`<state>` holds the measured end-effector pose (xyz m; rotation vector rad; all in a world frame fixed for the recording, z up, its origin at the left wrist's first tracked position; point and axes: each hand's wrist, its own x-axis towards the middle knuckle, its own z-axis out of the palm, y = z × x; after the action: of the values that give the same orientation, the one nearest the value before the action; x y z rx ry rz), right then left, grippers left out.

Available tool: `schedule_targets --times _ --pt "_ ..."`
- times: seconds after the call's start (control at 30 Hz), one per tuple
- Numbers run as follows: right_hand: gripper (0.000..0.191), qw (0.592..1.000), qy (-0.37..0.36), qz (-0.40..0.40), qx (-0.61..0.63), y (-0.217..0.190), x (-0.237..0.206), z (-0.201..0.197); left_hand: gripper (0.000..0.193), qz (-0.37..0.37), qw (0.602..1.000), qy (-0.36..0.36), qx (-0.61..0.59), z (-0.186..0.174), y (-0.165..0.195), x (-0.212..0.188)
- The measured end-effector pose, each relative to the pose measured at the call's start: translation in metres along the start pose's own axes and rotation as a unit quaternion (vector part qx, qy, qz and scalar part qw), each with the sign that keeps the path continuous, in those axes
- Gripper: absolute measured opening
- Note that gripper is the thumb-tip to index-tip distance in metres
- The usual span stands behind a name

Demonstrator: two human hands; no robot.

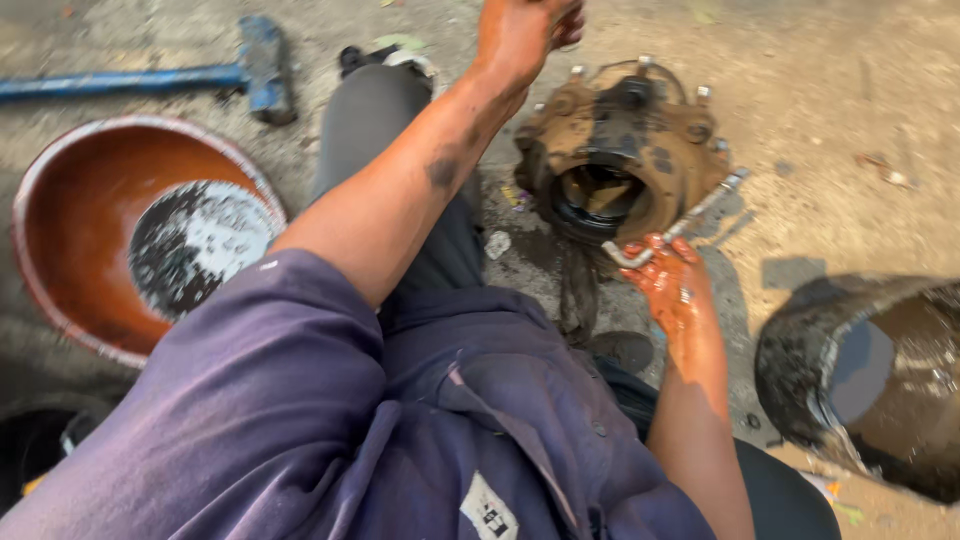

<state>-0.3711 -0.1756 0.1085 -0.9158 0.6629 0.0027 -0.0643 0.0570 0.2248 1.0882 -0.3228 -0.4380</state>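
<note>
A greasy, rust-brown wheel hub (620, 160) with studs and a dark round bore lies on the dirt ground ahead of me. My right hand (672, 285), smeared with orange-brown grease, grips the bent end of a metal rod-like tool (690, 220) that reaches up along the hub's right side. My left hand (520, 35) is raised above the hub's upper left edge at the top of the view; its fingers curl, and I cannot make out anything in them. My purple sleeve fills the lower left.
A large round basin (60, 230) with brown liquid and a dark patch sits at the left. A blue-handled sledgehammer (255, 70) lies at the top left. A black container (860, 380) of dirty liquid stands at the right. My knee in dark trousers is in the middle.
</note>
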Motion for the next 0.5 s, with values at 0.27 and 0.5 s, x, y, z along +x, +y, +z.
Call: schedule_targets --times 0.27,0.5 --pt "0.007 0.998 -0.007 0.001 -0.065 0.015 0.008 0.021 0.035 -0.052 0.878 0.273 0.389 -0.377 0.103 -0.210" --pt "0.012 0.989 0.074 0.037 -0.122 0.033 0.005 0.058 0.048 -0.473 0.550 0.307 0.616 -0.526 0.020 -0.385"
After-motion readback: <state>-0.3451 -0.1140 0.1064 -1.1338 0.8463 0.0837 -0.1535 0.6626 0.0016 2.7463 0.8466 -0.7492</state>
